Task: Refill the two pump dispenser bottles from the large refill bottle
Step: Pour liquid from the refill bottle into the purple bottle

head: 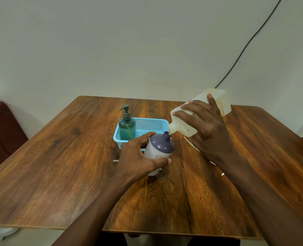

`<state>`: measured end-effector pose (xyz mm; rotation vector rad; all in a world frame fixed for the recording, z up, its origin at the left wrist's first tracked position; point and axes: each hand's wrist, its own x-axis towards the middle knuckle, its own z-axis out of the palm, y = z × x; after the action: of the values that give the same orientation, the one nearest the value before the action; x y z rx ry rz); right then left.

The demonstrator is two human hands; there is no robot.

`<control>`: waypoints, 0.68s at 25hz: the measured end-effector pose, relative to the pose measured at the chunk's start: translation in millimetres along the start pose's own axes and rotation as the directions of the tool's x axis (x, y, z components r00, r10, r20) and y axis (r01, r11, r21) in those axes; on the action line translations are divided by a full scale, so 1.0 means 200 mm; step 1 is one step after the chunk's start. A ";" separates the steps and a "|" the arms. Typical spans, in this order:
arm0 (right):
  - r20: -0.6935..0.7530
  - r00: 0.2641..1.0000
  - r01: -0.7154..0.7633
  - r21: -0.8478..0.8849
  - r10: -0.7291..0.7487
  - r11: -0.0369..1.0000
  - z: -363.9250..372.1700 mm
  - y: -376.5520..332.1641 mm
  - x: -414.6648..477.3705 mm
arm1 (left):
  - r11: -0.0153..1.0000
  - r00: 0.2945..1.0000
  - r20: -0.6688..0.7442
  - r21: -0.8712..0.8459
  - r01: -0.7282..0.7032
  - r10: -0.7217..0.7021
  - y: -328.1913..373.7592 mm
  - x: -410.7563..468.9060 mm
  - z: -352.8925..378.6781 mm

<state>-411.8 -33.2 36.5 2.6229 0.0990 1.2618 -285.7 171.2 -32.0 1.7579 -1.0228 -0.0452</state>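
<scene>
My left hand [140, 157] grips a white bottle with a purple shoulder [160, 147], pump removed, tilted slightly right on the table. My right hand [207, 128] holds the large pale translucent refill bottle [198, 112] tipped down to the left, its spout touching the purple bottle's open neck [167, 134]. A green pump dispenser bottle [127, 125] with its dark pump on stands upright in the left end of a blue mesh basket [147, 125] just behind my left hand.
The wooden table [76, 166] spans the view, with its front edge near me. A white pump tube [191, 144] lies on the table under my right hand. A black cable [245, 48] runs down the wall at the right. A dark red seat [1, 132] sits left.
</scene>
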 end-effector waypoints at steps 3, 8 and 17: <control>0.012 1.000 0.004 -0.011 -0.004 1.000 0.00 0.00 0.00 | 1.000 1.000 -0.004 0.003 0.000 0.000 0.01 -0.01 0.00; 0.010 1.000 0.023 -0.021 -0.023 1.000 -0.01 -0.02 0.01 | 1.000 1.000 -0.003 -0.009 0.006 -0.006 0.03 -0.01 -0.01; 0.006 0.997 0.075 -0.049 -0.074 0.996 -0.02 -0.02 0.02 | 1.000 1.000 -0.008 0.003 0.024 -0.024 0.03 -0.01 0.00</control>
<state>-412.1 -27.9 40.0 2.5555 0.1618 1.2191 -290.9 171.5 -27.5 1.7719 -0.9967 -0.0509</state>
